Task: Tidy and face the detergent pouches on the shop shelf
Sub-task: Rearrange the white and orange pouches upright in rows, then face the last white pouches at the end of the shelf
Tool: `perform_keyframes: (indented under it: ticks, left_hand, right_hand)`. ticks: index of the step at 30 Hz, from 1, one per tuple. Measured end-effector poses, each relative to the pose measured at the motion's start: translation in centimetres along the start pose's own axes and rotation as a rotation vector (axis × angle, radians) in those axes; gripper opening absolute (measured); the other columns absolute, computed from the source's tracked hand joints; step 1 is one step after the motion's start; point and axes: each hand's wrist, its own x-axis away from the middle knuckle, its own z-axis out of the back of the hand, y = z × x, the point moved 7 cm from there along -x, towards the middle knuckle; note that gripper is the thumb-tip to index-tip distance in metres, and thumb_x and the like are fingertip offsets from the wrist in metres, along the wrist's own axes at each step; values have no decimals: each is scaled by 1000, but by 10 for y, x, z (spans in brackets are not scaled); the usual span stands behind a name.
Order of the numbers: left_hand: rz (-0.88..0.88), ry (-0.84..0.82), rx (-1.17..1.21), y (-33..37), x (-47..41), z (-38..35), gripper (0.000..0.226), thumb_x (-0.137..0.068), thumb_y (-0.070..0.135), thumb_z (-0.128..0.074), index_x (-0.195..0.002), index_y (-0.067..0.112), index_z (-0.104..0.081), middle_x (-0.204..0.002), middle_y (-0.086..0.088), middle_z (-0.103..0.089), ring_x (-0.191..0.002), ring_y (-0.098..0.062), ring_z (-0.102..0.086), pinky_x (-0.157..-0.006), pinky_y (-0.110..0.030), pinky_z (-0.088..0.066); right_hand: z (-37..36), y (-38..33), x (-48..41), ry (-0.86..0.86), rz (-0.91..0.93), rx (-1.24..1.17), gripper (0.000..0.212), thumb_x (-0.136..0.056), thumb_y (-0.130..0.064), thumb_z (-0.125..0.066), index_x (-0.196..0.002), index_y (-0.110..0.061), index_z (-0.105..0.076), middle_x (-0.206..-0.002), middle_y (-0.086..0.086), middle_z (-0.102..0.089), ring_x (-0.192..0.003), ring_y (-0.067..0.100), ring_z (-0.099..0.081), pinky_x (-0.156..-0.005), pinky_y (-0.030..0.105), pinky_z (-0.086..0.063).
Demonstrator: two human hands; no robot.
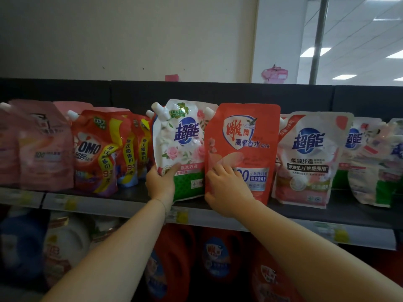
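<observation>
A white floral pouch [181,136] with a green base stands upright on the dark shelf [130,194], spout at its top left. My left hand [160,183] grips its lower left corner, thumb across the front. Right beside it stands a coral-red pouch [244,136], overlapping the white one's right edge. My right hand [226,188] holds the red pouch's lower left edge, fingers spread on its front and thumb at the bottom corner. Both pouches face forward.
Red OMO pouches [96,149] and pink pouches [41,144] stand to the left. More white pouches [307,158] stand to the right, the far ones leaning. Price tags run along the shelf's front rail [218,216]. Large detergent jugs [213,256] fill the shelf below.
</observation>
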Motion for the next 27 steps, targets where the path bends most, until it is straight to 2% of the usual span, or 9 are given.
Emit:
perform_keyframes:
  ticks: [4, 8, 11, 14, 16, 19, 21, 25, 27]
  left_hand:
    - [-129, 99, 96, 37, 9, 12, 18, -84, 23, -72, -95, 19, -59, -88, 8, -61, -88, -18, -59, -79, -28, -44]
    - [-293, 68, 160, 83, 9, 33, 15, -87, 23, -68, -100, 20, -61, -92, 8, -65, -84, -4, -61, -74, -20, -46]
    - [-376, 52, 134, 105, 17, 47, 13, -87, 28, -68, -98, 21, -63, -89, 8, -67, -82, -5, -63, -71, -18, -48]
    - [-408, 43, 172, 123, 29, 56, 24, -87, 31, -68, -105, 15, -65, -87, 10, -66, -81, -2, -62, -70, -14, -49]
    - [-442, 18, 178, 136, 40, 57, 25, -86, 33, -68, -105, 16, -66, -87, 11, -67, -79, -1, -63, -69, -11, -48]
    - [-443, -48, 231, 151, 60, 47, 9, -86, 32, -69, -91, 27, -64, -80, 14, -68, -77, 0, -65, -69, -17, -49]
    - [-440, -90, 274, 159, 74, 34, 10, -87, 31, -68, -92, 24, -64, -76, 18, -68, -76, 2, -65, -69, -18, -51]
    - [-421, -214, 330, 163, 100, -11, 13, -87, 34, -67, -96, 24, -65, -89, 4, -70, -83, -10, -68, -73, -24, -55]
    - [-401, -291, 352, 160, 117, -41, 13, -87, 36, -67, -95, 26, -65, -90, 2, -70, -86, -15, -68, -77, -28, -55]
  right_hand:
    - [-4, 5, -4, -43, -22, -13, 50, -89, -40, -52, -130, -13, -42, -136, 7, -38, -126, 29, -34, -102, 47, -32]
    - [-1, 6, -10, -42, -92, -97, 58, -87, -54, -54, -129, -15, -41, -136, 6, -42, -127, 28, -36, -104, 48, -31]
    - [8, 2, -15, -34, -153, -494, 75, -76, -67, -60, -131, -20, -41, -134, 1, -48, -122, 24, -46, -104, 49, -38]
    - [19, -7, -18, -49, -159, -1141, 75, -75, -50, -75, -134, -25, -34, -120, -9, -57, -109, 12, -57, -99, 39, -48]
    - [30, -10, -18, -39, -137, -1308, 76, -76, -42, -77, -133, -27, -29, -121, -8, -55, -111, 13, -58, -98, 37, -50]
    - [47, -4, -10, 31, -129, -1409, 77, -72, -39, -80, -127, -27, -26, -124, -3, -53, -114, 18, -57, -96, 41, -52]
    - [58, 10, 2, 102, -130, -1437, 77, -68, -39, -80, -124, -31, -28, -124, -3, -54, -113, 16, -59, -94, 40, -53]
    - [73, 53, 35, 227, -179, -1474, 64, -82, -15, -73, -126, -17, -27, -121, 2, -54, -104, 9, -62, -80, 27, -57]
    - [72, 85, 55, 273, -245, -1447, 61, -82, -13, -74, -123, -17, -29, -122, 5, -55, -107, 13, -62, -81, 28, -57]
